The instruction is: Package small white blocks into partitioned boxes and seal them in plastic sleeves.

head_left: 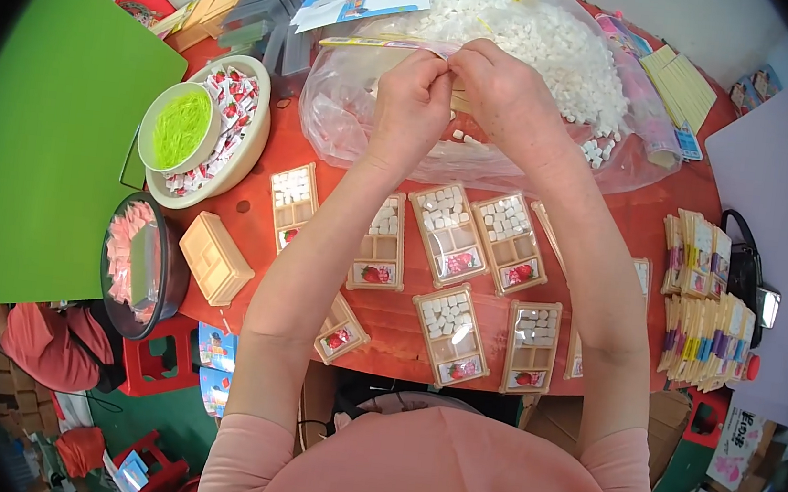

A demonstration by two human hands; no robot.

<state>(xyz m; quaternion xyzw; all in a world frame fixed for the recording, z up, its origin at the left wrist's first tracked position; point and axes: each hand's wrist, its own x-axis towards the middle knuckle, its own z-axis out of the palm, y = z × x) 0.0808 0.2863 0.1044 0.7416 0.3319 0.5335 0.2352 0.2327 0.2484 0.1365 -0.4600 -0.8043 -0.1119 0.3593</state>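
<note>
Both my hands meet over the large clear plastic bag of white cubes. My left hand (413,92) is closed, its fingertips pinching near the right end of a long narrow yellow-and-pink printed strip (374,42). Fingertip to fingertip with it, my right hand (499,89) is closed on the same end. Exactly what lies between the fingers is hidden. Beneath the hands, the clear bag (331,110) lies spread out, with a heap of small white cubes (548,56) on it. Nearer me are several beige compartment trays (447,333) with white cubes and strawberry-printed sachets.
Left, a cream basin (253,140) of sachets holds a bowl of green shreds (180,130). A dark tub (161,265) with pink pieces and a stack of empty beige trays (215,258) stand nearer. Bundled sticks (706,341) sit right; grey plastic cases (264,16) are behind.
</note>
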